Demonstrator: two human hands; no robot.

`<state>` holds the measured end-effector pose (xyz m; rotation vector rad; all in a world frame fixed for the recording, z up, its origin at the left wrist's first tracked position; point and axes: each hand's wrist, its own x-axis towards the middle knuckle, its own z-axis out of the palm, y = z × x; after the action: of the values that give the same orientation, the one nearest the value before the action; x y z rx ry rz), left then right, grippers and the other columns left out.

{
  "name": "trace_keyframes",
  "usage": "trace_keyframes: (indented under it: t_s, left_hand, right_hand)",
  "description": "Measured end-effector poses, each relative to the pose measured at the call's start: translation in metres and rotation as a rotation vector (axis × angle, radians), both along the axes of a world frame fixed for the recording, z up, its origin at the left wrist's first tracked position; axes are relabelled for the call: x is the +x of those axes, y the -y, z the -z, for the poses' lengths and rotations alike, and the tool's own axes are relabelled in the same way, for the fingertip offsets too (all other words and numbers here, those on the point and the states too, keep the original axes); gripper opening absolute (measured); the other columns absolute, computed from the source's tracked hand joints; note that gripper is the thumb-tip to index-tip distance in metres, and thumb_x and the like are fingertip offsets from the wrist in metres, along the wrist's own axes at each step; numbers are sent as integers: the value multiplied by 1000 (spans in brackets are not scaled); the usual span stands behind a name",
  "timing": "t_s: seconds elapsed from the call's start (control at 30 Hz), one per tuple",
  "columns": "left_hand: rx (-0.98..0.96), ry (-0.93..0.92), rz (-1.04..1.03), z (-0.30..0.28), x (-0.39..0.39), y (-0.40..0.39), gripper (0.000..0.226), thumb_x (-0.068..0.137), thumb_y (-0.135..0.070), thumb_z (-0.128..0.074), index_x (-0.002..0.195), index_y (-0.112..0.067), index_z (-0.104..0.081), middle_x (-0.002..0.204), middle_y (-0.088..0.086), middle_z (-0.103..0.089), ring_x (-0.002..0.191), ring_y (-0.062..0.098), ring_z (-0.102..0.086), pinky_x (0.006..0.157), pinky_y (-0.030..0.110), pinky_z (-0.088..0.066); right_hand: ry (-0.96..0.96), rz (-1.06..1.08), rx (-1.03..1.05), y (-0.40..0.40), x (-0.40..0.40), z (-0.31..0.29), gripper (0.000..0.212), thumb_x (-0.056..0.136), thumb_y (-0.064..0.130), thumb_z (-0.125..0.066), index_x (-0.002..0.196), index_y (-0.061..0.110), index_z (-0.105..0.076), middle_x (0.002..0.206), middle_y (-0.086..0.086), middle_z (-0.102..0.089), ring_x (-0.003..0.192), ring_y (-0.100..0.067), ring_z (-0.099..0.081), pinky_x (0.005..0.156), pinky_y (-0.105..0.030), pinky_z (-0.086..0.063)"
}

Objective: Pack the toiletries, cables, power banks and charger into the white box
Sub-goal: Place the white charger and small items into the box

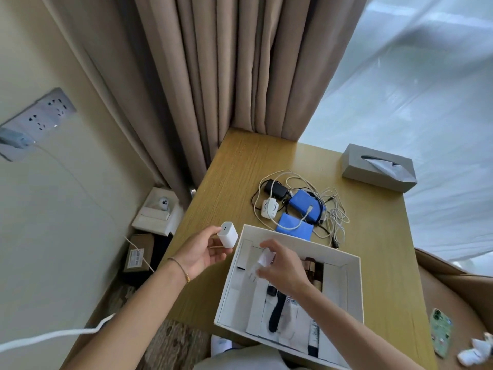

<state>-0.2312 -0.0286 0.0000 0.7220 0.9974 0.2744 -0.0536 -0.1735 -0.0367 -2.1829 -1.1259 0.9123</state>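
The white box (354,284) stands open at the wooden table's near edge, with several tubes and bottles lying inside. My left hand (197,252) holds a white cube charger (228,234) just left of the box's far corner. My right hand (282,265) hovers over the box, fingers closed on a small white item (262,260) that is partly hidden. Behind the box lie two blue power banks (306,205) (293,227), a black adapter (276,190), a round white plug (270,208) and tangled white cables (333,209).
A grey tissue box (378,168) sits at the table's far right. Curtains (240,62) hang behind the table. A phone (441,332) lies on a chair at right. Wall sockets (40,118) are at left, cartons (157,212) on the floor.
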Motion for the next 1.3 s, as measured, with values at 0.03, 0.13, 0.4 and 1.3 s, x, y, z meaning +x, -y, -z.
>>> trace_keyframes:
  t_s: [0.03, 0.13, 0.4, 1.3]
  left_hand:
    - [-3, -2, 0, 1, -1, 1, 35, 100, -24, -54, 123, 2, -61, 95, 18, -64, 77, 24, -65, 61, 31, -54]
    - [-1, -4, 10, 1, -5, 4, 35, 100, -25, -54, 123, 1, -61, 97, 18, -64, 80, 24, -65, 63, 31, -54]
    - [1, -17, 44, -1, -12, 12, 34, 101, -25, -52, 124, -1, -60, 98, 18, -65, 81, 23, -65, 61, 29, -52]
    - [430, -180, 407, -17, 13, 41, 30, 96, -39, -63, 101, -10, -69, 82, 4, -77, 69, 18, -69, 64, 29, -52]
  right_hand:
    - [129, -48, 20, -2, -3, 7, 62, 72, 30, -83, 129, 32, -58, 121, 10, -65, 107, -10, -58, 88, -27, -51]
    - [442, -186, 66, -8, -7, 23, 54, 75, 37, -78, 126, 29, -61, 124, 12, -66, 118, -13, -51, 89, -28, -49]
    - [690, -466, 47, -19, -5, 49, 43, 76, 25, -77, 117, 16, -67, 126, -5, -57, 119, -26, -54, 96, -40, -54]
    - [-478, -67, 184, 14, -9, -35, 27, 84, 41, -79, 107, 29, -74, 97, 0, -77, 88, -16, -73, 78, -32, -58]
